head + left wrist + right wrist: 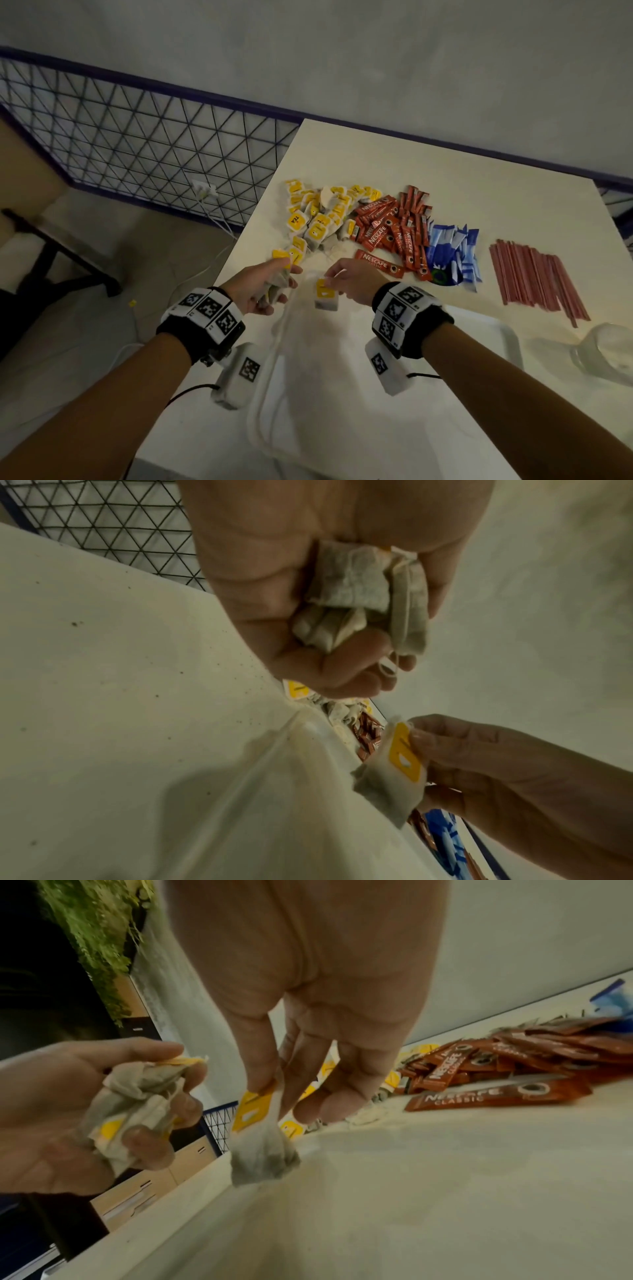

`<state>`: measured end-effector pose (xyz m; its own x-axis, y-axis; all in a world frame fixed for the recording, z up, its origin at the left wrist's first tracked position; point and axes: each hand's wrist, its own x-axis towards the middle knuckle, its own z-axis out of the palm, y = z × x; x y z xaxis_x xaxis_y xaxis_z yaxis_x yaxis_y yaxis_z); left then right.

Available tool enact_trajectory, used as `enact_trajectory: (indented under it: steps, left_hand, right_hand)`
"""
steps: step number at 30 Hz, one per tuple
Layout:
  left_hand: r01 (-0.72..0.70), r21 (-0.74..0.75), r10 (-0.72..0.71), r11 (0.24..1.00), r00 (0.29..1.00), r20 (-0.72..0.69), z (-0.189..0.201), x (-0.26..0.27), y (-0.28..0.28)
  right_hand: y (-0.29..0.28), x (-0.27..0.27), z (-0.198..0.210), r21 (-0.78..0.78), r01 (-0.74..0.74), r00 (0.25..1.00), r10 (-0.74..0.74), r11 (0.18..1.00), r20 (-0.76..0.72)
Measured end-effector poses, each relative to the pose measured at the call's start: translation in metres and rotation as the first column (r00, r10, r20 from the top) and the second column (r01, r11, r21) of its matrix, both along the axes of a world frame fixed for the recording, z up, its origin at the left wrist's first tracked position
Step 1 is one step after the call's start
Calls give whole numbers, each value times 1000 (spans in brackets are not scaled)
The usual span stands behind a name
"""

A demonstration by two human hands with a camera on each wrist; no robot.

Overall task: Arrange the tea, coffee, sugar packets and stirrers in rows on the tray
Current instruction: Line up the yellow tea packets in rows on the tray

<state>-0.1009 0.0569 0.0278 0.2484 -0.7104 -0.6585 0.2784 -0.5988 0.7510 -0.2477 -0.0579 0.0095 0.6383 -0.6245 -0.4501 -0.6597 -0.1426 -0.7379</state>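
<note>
Tea bags (317,219) with yellow tags lie heaped at the far left of the white table (513,212); one tag reads "TEA". Just right of them is a pile of red coffee sticks (394,228) printed "NESCAFE CLASSIC", then blue-and-white sugar packets (452,255), then, set apart at the far right, a neat row of red stirrers (537,277). One Nescafe stick (378,267) lies by itself nearer than the pile, just beyond the right hand.

The white tray (507,342) sits at the near edge of the table, under both wrists.

The left hand (263,287) is curled around a bunch of tea bags (274,291) — the left wrist view shows the crumpled paper bags (359,596) pressed into the palm (274,588) with a loop of string at the fingertips, which the head view barely shows. The right hand (352,279) pinches a single tea bag (325,298) by its yellow tag between thumb and forefinger. The right wrist view shows this bag (260,1153) hanging from the fingers (260,1069) with its lower end at the tray's rim (205,1185); whether it touches I cannot tell. That view also makes the lone stick's lettering (496,1093) plain.

A clear glass object (603,353) stands on the table to the right of the tray — blurred. Beyond the table's left side are a blue wire-mesh panel (137,137) and a wall socket (204,189) with white cables.
</note>
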Motion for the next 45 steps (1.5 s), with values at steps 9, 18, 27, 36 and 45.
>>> enact_trajectory:
  steps: [9, 18, 27, 36, 45]
  left_hand:
    - [138, 56, -142, 989, 986, 86, -7, 22, -3]
    - [163, 33, -166, 986, 983, 84, -19, 52, -11]
    - [150, -31, -149, 988, 988, 38, -30, 64, -22]
    - [205, -15, -204, 979, 978, 43, -35, 70, -22]
    - [164, -8, -164, 986, 986, 28, -39, 71, -21]
  right_hand:
    - [-5, 24, -17, 24, 79, 995, -78, 997, -58]
    - [-4, 36, -23, -144, 170, 977, -186, 975, -107]
    - [-5, 42, -30, -46, 356, 932, -358, 933, -58]
    - [-7, 43, -31, -100, 341, 931, -351, 935, -102]
    - [-5, 34, -25, -109, 364, 913, -377, 925, -156]
